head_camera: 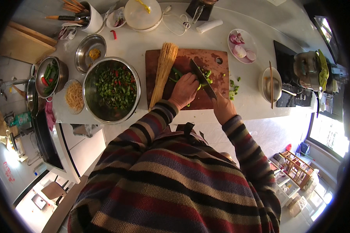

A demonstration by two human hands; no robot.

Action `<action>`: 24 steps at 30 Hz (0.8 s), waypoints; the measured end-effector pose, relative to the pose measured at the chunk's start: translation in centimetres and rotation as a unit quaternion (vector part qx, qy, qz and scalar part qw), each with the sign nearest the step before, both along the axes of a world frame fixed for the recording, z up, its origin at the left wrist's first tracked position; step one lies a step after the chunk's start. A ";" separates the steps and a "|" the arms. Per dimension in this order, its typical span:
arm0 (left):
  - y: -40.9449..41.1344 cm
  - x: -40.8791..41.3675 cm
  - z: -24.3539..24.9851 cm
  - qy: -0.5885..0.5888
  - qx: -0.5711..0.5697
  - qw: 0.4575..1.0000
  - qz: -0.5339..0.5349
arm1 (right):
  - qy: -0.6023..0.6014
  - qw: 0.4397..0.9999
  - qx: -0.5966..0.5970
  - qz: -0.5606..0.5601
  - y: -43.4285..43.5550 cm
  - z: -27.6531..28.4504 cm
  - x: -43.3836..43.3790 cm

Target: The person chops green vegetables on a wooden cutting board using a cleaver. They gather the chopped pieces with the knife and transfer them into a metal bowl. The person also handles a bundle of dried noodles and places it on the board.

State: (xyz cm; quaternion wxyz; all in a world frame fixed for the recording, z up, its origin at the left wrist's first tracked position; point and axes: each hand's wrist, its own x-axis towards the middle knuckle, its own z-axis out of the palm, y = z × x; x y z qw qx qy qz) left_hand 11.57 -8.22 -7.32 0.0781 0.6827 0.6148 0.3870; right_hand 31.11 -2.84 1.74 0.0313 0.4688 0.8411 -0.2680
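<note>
On a reddish-brown wooden cutting board, my right hand grips the handle of a kitchen cleaver. Its dark blade slants up and left, beside the fingers of my left hand. Those fingers are curled down over green peppers, which they partly hide. Cut green pepper pieces lie along the blade, and more pieces are scattered on the counter to the right of the board. A long bundle of thin straw-coloured strands lies across the board's left side, near my left wrist.
Left of the board stands a large steel bowl of chopped green and red peppers. Beyond it are a smaller steel bowl and a colander of whole peppers. A plate of onion, a bowl with chopsticks and a cooktop lie right.
</note>
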 end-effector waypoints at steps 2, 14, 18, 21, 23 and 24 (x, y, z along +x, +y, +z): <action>0.2 0.2 0.2 -0.002 0.018 1.000 0.000 | 0.030 0.999 0.026 -0.008 0.4 -1.9 -0.6; 0.5 -0.1 0.4 -0.017 0.030 0.999 0.014 | 0.050 0.997 0.032 -0.045 0.8 -2.9 -2.4; 0.0 -0.2 0.1 -0.021 0.016 0.999 0.024 | 0.012 1.000 0.015 -0.017 -0.8 -0.1 -0.5; 0.2 -0.2 0.1 -0.022 0.020 1.000 0.007 | -0.020 0.999 -0.022 -0.033 -1.0 1.4 -0.7; 0.2 -0.1 -0.1 -0.030 0.019 0.999 0.012 | -0.022 0.999 -0.027 -0.041 -1.0 1.3 -1.1; 0.2 -0.1 -0.1 -0.035 0.019 0.999 0.017 | -0.002 0.999 -0.023 -0.029 -0.6 0.5 -1.1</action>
